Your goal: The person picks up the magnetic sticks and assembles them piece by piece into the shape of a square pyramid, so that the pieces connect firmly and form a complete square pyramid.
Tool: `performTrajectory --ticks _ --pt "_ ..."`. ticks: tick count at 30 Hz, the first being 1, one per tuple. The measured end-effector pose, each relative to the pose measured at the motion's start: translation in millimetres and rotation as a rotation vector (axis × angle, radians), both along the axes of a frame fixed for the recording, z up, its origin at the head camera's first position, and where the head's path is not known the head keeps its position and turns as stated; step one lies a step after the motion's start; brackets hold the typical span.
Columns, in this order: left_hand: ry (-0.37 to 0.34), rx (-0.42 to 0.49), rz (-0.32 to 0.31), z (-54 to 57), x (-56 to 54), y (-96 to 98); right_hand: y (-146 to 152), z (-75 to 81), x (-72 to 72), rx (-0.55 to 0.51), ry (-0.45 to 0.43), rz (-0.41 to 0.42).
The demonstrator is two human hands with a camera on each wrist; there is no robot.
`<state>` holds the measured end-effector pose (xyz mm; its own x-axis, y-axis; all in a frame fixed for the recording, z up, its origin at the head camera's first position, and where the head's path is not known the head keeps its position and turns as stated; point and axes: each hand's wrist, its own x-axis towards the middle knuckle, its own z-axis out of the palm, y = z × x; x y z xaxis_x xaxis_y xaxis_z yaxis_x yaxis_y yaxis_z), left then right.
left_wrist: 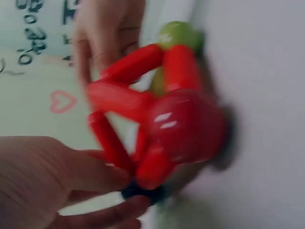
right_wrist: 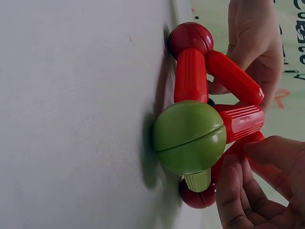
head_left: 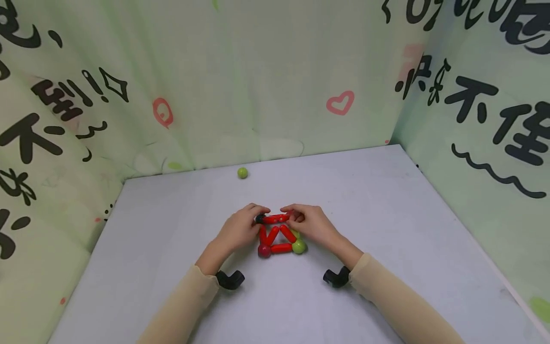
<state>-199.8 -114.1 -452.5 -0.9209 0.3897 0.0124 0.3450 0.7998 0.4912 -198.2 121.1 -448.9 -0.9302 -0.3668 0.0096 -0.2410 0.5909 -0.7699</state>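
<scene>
A frame of red rods and coloured balls, which look like magnetic building pieces, stands on the table between both hands. Its near side has a dark red ball (head_left: 264, 251), a red rod (head_left: 281, 248) and a green ball (head_left: 299, 246). More red rods lean upward from these balls. My left hand (head_left: 240, 230) pinches a dark ball (left_wrist: 143, 192) at the far left corner, where rods meet. My right hand (head_left: 317, 226) pinches a red rod (right_wrist: 274, 176) on the far right side. A light green rod (right_wrist: 198, 181) joins the green ball, and another dark red ball (right_wrist: 199, 194) sits behind it.
A loose green ball (head_left: 242, 173) lies near the back edge of the white table (head_left: 172, 210). Printed curtains (head_left: 275, 86) rise behind and at both sides. Black devices (head_left: 230, 280) sit at both wrists.
</scene>
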Motion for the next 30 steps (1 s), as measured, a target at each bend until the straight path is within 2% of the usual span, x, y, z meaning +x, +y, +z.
performTrajectory --ticks 3,5,8,11,16,20,25,27,30 --pt "-0.124 0.033 0.022 11.7 -12.1 -9.7 1 2.6 3.5 -0.01 -0.017 -0.005" --pt "-0.151 0.034 0.038 16.9 -23.5 -14.8 2 4.5 5.8 -0.014 -0.033 -0.008" --pt "-0.136 0.027 0.077 19.9 -43.3 -19.2 2 6.8 8.9 -0.02 -0.057 0.004" --pt "-0.097 0.024 0.126 18.4 -63.9 -19.9 3 8.0 11.6 -0.024 -0.075 0.013" --pt "-0.004 0.051 0.194 12.2 -97.3 -22.5 3 5.8 15.1 -0.036 -0.087 0.024" --pt "0.045 0.061 0.232 5.2 -117.4 -26.6 2 4.2 16.7 -0.049 -0.096 0.038" --pt "0.03 0.002 0.225 -10.0 -131.4 -28.2 0 2.7 18.2 -0.077 -0.132 0.024" --pt "0.018 -0.039 0.21 -15.9 -133.5 -29.0 0 2.2 18.8 -0.09 -0.136 0.02" --pt "0.019 -0.053 0.206 -21.9 -132.7 -29.8 -1 1.3 19.2 -0.102 -0.125 0.019"
